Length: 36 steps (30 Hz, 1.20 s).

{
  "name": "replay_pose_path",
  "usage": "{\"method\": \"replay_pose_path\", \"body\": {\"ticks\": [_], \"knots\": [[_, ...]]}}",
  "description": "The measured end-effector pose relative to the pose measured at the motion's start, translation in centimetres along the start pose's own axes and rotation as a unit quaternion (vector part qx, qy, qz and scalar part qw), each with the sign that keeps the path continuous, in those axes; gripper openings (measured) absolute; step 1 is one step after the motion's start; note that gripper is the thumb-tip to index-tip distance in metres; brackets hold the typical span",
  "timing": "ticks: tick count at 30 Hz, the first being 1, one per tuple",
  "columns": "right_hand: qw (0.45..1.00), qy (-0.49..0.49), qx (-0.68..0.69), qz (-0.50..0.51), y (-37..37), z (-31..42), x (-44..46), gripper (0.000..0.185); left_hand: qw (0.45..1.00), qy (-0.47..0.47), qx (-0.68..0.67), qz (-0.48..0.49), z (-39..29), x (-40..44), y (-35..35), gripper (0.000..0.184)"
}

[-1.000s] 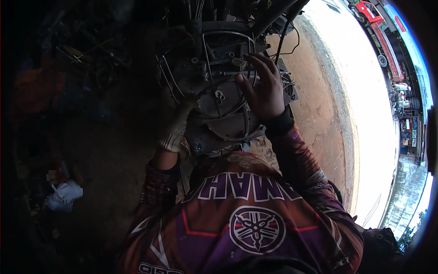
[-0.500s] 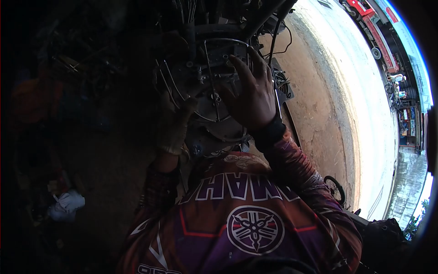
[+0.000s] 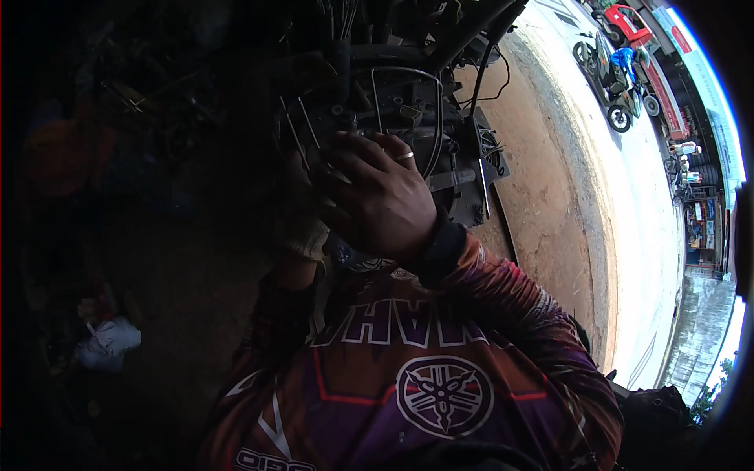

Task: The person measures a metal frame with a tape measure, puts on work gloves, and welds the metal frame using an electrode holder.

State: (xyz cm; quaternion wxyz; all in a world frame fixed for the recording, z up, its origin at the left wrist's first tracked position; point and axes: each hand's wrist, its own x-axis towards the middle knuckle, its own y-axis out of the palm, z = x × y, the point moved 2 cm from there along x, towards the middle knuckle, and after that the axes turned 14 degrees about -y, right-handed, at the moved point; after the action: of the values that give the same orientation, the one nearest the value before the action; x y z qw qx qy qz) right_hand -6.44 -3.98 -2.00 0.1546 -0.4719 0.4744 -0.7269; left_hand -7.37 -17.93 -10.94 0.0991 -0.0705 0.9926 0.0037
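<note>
My right hand (image 3: pixel 377 192), bare with a ring on one finger, reaches across my front, its fingers bent downward and closed in over my left hand. What lies under its fingertips is hidden. My left hand (image 3: pixel 305 235), in a pale glove, is in deep shadow; its glove cuff shows, but its fingers are covered by my right hand. Two thin metal rods (image 3: pixel 309 124) stick up just beyond the hands. To their right, a bent metal wire hoop (image 3: pixel 407 69) stands over a dark machine part (image 3: pixel 404 114).
Dark bars (image 3: pixel 479 35) and a black cable (image 3: pixel 503 74) rise behind the machine. Packed dirt ground (image 3: pixel 542 173) borders a bright road on the right, with a parked motorcycle (image 3: pixel 616 78) and a red vehicle (image 3: pixel 628 23). A white bag-like bundle (image 3: pixel 110 343) lies at lower left.
My right hand has swung left from the wire hoop, where its fingers were spread, to over my left hand. The view has shifted slightly, and the motorcycle now shows.
</note>
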Motion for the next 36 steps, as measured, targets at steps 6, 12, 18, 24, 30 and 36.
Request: {"method": "replay_pose_path", "body": {"ticks": [6, 12, 18, 24, 30, 36], "knots": [[0.995, -0.046, 0.089, -0.003, -1.0, -1.2, -0.5, 0.032, 0.992, -0.041, -0.097, 0.07, 0.4, 0.5, 0.4, 0.065], [0.957, 0.23, 0.143, -0.104, -3.5, -7.2, -8.2, 0.029, 0.97, -0.155, -0.18, 0.049, 2.6, 0.5, -1.5, 0.048], [0.884, 0.409, 0.174, -0.142, -2.7, -8.2, -17.6, 0.026, 0.916, -0.239, -0.313, 0.075, 2.3, 1.0, -1.8, 0.029], [0.852, 0.442, 0.247, -0.135, -0.5, -5.5, -21.2, 0.033, 0.878, -0.285, -0.362, 0.133, 2.8, 0.7, -0.5, 0.031], [0.793, 0.423, 0.413, -0.149, -0.3, -6.3, -20.6, 0.04, 0.838, -0.28, -0.442, 0.156, 2.0, -0.6, 1.7, 0.032], [0.725, 0.374, 0.563, -0.131, -3.4, -7.7, -18.2, 0.044, 0.846, -0.279, -0.432, 0.139, 0.9, -3.3, 5.9, 0.034]]}}
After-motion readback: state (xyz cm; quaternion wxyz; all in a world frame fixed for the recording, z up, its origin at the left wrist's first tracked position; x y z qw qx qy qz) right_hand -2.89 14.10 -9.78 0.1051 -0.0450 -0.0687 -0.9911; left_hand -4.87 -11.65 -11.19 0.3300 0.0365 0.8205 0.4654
